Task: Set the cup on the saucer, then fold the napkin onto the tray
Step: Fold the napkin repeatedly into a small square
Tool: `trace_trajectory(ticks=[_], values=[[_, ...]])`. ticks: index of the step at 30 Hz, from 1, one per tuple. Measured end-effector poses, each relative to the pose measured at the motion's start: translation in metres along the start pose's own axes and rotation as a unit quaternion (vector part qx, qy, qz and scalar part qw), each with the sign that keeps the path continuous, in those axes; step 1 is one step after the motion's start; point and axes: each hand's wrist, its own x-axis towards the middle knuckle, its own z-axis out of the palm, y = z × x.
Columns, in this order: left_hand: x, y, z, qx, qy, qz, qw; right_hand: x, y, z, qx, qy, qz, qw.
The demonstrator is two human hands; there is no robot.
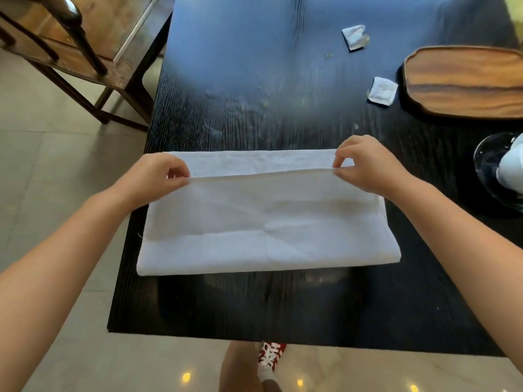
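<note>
Pinched the top layer's 2 far corners of white napkin [263, 219] at near table [283, 94] edge with left hand [154, 176] and right hand [365, 165], likely to align fold; wooden tray [464, 80] far right.

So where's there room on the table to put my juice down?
Bare table lies beyond the napkin, left of the two packets. Another strip runs along the near edge. It's crowded on the right: wooden tray, glass saucer.

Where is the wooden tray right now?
The tray lies at the far right of the table, cut off by the picture's edge, just right of a white packet.
</note>
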Motion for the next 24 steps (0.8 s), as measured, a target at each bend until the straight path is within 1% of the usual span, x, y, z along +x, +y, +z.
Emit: trace_trajectory(ticks=[2, 5, 8, 10, 13, 18, 24], values=[[0.005, -0.009, 0.004, 0.005, 0.002, 0.021, 1.000, 0.007, 0.003, 0.004, -0.018, -0.004, -0.003, 1.000], [0.012, -0.022, 0.007, 0.015, -0.014, 0.053, 0.998, 0.016, 0.008, 0.009, -0.013, -0.022, 0.012, 1.000], [0.022, -0.028, 0.009, 0.021, -0.018, 0.079, 0.997, 0.022, 0.013, 0.012, -0.004, -0.010, 0.020, 1.000], [0.029, -0.027, 0.010, 0.018, -0.012, 0.075, 0.997, 0.026, 0.015, 0.013, 0.007, 0.012, 0.026, 1.000], [0.041, -0.029, 0.013, 0.021, 0.029, 0.084, 0.996, 0.033, 0.018, 0.017, 0.015, 0.051, 0.039, 0.998], [0.052, -0.025, 0.021, 0.017, 0.081, 0.073, 0.994, 0.041, 0.018, 0.022, -0.008, 0.088, 0.080, 0.993], [0.056, -0.025, 0.030, -0.018, 0.116, 0.033, 0.993, 0.041, 0.019, 0.023, -0.036, 0.098, 0.091, 0.990]])
